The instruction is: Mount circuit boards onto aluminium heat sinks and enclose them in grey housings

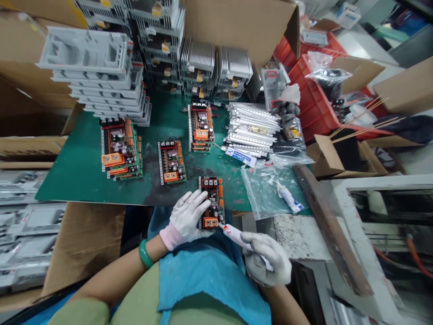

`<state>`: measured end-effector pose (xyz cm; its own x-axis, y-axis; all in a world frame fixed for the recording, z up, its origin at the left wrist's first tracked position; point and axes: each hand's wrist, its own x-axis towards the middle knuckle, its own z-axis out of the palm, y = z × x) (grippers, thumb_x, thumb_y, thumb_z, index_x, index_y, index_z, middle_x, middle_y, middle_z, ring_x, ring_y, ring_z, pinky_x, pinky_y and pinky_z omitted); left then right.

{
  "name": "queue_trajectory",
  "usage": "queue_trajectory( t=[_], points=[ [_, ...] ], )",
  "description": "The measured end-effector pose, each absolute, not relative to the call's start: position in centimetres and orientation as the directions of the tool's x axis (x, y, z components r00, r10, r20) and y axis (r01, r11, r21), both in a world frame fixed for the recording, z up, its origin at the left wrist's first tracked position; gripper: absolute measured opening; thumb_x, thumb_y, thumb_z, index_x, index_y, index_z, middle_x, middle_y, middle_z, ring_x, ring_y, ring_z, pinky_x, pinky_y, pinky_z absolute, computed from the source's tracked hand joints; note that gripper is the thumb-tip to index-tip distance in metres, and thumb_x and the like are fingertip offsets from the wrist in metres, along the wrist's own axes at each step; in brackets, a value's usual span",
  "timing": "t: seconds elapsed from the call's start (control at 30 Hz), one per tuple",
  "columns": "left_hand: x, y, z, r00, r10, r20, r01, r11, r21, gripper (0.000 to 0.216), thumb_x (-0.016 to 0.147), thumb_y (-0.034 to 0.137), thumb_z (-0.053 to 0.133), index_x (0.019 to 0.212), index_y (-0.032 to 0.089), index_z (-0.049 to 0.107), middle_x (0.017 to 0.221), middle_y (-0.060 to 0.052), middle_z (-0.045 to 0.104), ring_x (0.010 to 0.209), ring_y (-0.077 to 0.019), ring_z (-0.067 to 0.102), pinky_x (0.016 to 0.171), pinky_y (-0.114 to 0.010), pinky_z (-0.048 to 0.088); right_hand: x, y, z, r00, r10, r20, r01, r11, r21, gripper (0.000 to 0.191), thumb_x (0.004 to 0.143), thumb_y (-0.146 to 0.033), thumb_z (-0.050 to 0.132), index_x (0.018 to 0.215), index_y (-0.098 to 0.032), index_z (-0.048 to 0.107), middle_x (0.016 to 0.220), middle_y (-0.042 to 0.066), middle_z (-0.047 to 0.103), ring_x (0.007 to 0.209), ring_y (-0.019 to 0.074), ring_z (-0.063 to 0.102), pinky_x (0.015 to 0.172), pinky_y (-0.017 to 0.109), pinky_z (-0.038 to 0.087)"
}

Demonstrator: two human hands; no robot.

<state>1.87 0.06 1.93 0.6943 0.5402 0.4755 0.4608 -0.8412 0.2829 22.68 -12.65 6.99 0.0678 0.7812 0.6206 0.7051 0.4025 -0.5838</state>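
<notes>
1. Here's the scene: the left hand [187, 215], in a white glove with a pink cuff, lies on a circuit board [212, 203] at the near edge of a green work mat [81, 169]. Its fingers are spread and extended, pressing on the board's left side, not clenched around it.
2. Over to the right hand [267, 259], also gloved in white. Its fingers are curled firmly around a white squeeze tube [237, 237], and the tube's nozzle points in right at the board's lower right corner. Whether the tip is touching the board, I can't quite tell from here!
3. That board lies flat on the mat, with an orange connector at its near end, just beside the nozzle.
4. Further up the mat, there's a single board [172, 161] and two stacks of boards [120, 149] [201, 126].
5. To the right, a clear plastic bag [267, 189] lies on the mat with a small tube [289, 198] on it, next to a bundle of aluminium strips [252, 124].
6. Along the far side, stacked heat sinks [199, 58] stand beside a pile of grey plastic housings [84, 58], and a red plastic crate [311, 90] sits off to the upper right.
7. On the left wrist, a green bangle [145, 253]; across the lap, a blue apron [203, 271].
</notes>
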Motion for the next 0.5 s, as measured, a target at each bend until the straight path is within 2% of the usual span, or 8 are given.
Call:
queue_trajectory(
  t=[0.07, 0.13, 0.2, 0.3, 0.4, 0.5],
  points=[
    [1.9, 0.0, 2.0, 0.690, 0.545, 0.477, 0.462, -0.838, 0.289, 0.069, 0.081, 0.066, 0.054, 0.127, 0.015, 0.053, 0.131, -0.015, 0.059, 0.127, -0.0289, 0.051, 0.112, -0.043, 0.031, 22.5, -12.7, 8.0, -0.057, 0.740, 0.670, 0.707, 0.504, -0.496, 0.010, 0.092, -0.020, 0.049, 0.098, -0.023, 0.057, 0.085, 0.004, 0.076, 0.069, 0.0152, 0.072, 0.058, 0.026, 0.059],
    [2.0, 0.0, 2.0, 0.686, 0.549, 0.477, 0.464, -0.835, 0.295, 0.069, 0.081, 0.066, 0.055, 0.127, 0.015, 0.053, 0.132, -0.015, 0.058, 0.127, -0.0289, 0.051, 0.112, -0.043, 0.031, 22.4, -12.6, 9.0, -0.127, 0.727, 0.675, 0.724, 0.533, -0.438, 0.009, 0.092, -0.017, 0.050, 0.094, -0.022, 0.057, 0.084, 0.004, 0.076, 0.066, 0.0143, 0.072, 0.057, 0.025, 0.057],
    [2.0, 0.0, 2.1, 0.684, 0.553, 0.476, 0.466, -0.833, 0.297, 0.069, 0.080, 0.066, 0.057, 0.126, 0.015, 0.053, 0.133, -0.015, 0.058, 0.128, -0.0289, 0.050, 0.112, -0.043, 0.031, 22.1, -12.5, 9.8, -0.181, 0.739, 0.649, 0.748, 0.531, -0.398, 0.011, 0.093, -0.019, 0.049, 0.086, -0.022, 0.056, 0.080, 0.004, 0.076, 0.059, 0.0127, 0.069, 0.053, 0.024, 0.054],
    [2.0, -0.1, 2.1, 0.685, 0.556, 0.470, 0.469, -0.831, 0.299, 0.071, 0.080, 0.068, 0.055, 0.127, 0.015, 0.053, 0.133, -0.015, 0.057, 0.128, -0.0288, 0.050, 0.113, -0.043, 0.030, 21.3, -12.1, 10.5, -0.280, 0.724, 0.630, 0.759, 0.569, -0.316, 0.023, 0.098, -0.023, 0.044, 0.079, -0.021, 0.057, 0.076, 0.004, 0.075, 0.054, 0.0111, 0.066, 0.052, 0.024, 0.052],
    [1.9, -0.1, 2.0, 0.688, 0.551, 0.472, 0.460, -0.835, 0.303, 0.072, 0.081, 0.069, 0.052, 0.128, 0.014, 0.052, 0.134, -0.016, 0.057, 0.129, -0.0288, 0.049, 0.113, -0.043, 0.029, 19.8, -11.4, 10.7, -0.402, 0.598, 0.693, 0.715, 0.678, -0.170, 0.017, 0.094, -0.023, 0.051, 0.082, -0.020, 0.061, 0.078, 0.005, 0.075, 0.056, 0.0114, 0.064, 0.051, 0.025, 0.050],
    [1.9, -0.1, 2.0, 0.682, 0.556, 0.475, 0.462, -0.831, 0.309, 0.068, 0.080, 0.064, 0.056, 0.127, 0.014, 0.052, 0.134, -0.016, 0.056, 0.129, -0.0285, 0.049, 0.113, -0.042, 0.030, 18.2, -10.4, 11.0, -0.485, 0.450, 0.750, 0.664, 0.747, -0.019, 0.007, 0.086, -0.023, 0.060, 0.079, -0.021, 0.063, 0.077, 0.004, 0.075, 0.050, 0.0107, 0.059, 0.042, 0.024, 0.044]
  ],
)
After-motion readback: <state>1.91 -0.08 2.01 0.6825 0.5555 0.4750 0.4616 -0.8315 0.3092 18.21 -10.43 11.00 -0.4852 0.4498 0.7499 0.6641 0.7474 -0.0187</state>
